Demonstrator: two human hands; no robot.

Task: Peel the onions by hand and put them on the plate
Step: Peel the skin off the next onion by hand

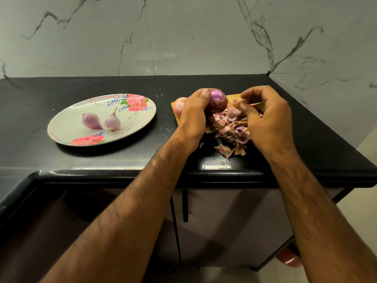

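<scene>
Gripping a half-peeled purple onion (pixel 218 100) above the wooden board (pixel 234 97), the left hand (pixel 193 113) wraps it; its axis is unclear. The right hand (pixel 265 117) curls alongside, and blur hides any pinch. On the floral plate (pixel 67 123), one peeled onion (pixel 112 121) points its tip toward the wall, and the other peeled onion (pixel 91 120) points near-right.

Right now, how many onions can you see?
4. Two lie on the plate: left onion, right onion. The left hand grips a third onion. A fourth onion sits on the board, partly hidden behind that hand. Others may be hidden.
</scene>
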